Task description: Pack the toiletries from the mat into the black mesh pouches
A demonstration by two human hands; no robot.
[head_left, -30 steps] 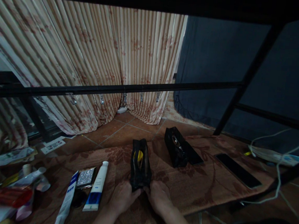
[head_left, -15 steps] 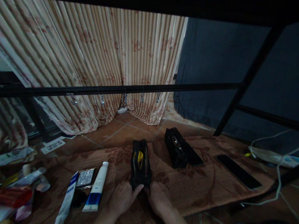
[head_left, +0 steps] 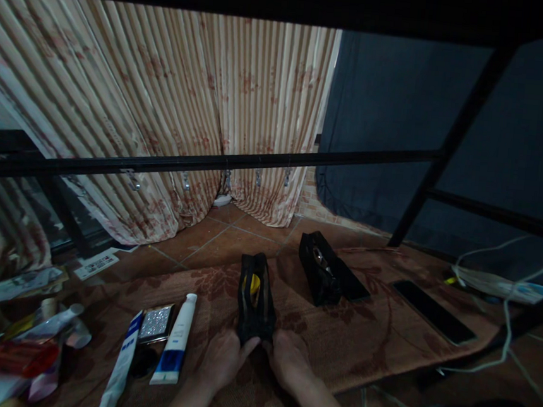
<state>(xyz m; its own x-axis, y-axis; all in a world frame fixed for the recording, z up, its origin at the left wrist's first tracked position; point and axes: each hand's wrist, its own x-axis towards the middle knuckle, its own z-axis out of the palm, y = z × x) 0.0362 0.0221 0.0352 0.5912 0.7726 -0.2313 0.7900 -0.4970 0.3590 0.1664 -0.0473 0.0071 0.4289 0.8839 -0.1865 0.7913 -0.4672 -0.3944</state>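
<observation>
A small black zip pouch lies on the brown patterned cloth in front of me, its top gaping. Something yellow shows inside it. My left hand grips the near left corner, thumb on top. On the near right corner, my right hand is closed too, its fingertips partly hidden. To the left lie a white and blue tube, a flatter tube, a glittery silver square case and a round black item. A second black pouch sits further right, holding something shiny.
Cosmetics and bottles, one of them red, crowd the left end. Beyond the second pouch lies a dark flat slab. A white cable hangs at right. A black metal bar crosses before the striped curtain.
</observation>
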